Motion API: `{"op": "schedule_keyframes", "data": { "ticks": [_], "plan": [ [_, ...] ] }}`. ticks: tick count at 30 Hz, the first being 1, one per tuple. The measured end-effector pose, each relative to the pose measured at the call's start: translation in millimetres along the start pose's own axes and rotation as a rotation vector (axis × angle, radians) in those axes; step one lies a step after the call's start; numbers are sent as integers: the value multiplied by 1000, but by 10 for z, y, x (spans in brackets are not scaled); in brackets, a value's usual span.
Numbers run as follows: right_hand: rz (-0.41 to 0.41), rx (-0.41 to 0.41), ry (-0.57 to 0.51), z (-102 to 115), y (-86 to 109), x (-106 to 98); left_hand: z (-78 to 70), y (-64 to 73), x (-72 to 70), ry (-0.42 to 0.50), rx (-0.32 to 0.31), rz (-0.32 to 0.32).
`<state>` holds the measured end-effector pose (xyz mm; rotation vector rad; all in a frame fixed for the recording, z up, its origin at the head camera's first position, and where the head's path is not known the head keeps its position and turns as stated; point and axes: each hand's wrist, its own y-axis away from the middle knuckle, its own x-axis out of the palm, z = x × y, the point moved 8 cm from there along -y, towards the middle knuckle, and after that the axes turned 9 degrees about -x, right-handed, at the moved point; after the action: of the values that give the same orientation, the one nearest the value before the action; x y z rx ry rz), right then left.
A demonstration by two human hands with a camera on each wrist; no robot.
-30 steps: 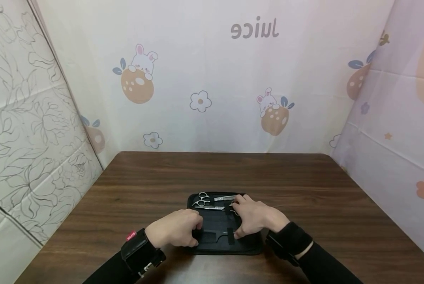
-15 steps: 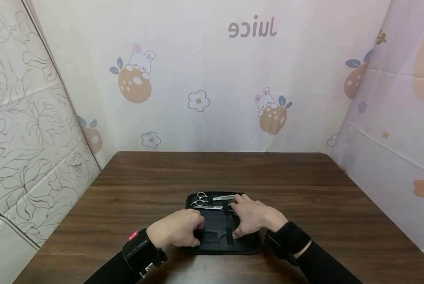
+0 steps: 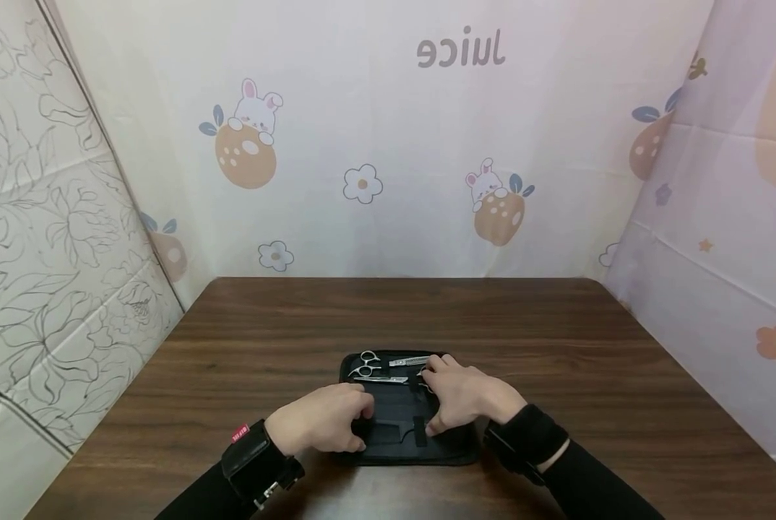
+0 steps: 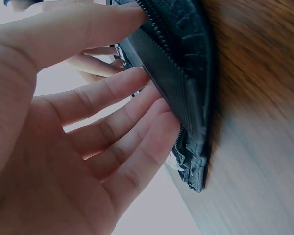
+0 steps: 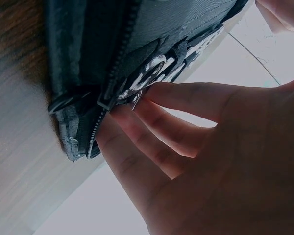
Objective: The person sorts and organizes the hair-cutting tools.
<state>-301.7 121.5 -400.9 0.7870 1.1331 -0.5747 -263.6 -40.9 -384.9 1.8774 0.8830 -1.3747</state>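
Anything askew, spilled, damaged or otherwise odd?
The grey "Juice" lettering on the white printed fabric backdrop looks odd: it reads mirrored. Otherwise nothing stands out: the black zippered case lies square on the dark brown wood-grain table, silver scissors inside, no spill visible. The left hand and right hand hide parts.

Head camera above, facing forward-down; wrist cameras close, both on case point(image 3: 394, 404).

The black zippered case point(image 3: 394, 406) lies open, silver scissors point(image 3: 391, 380) along its far edge.

Dark wood table point(image 3: 388, 314); pale bunny-print cloth point(image 3: 394, 137) behind.
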Motion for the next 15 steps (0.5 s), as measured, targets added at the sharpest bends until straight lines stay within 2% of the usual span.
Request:
{"op": "schedule_keyframes", "data": {
  "ticks": [15],
  "plan": [
    [-1,-4,-10,-9,4,-11,47,40,0,21,-21,39]
  ]
}}
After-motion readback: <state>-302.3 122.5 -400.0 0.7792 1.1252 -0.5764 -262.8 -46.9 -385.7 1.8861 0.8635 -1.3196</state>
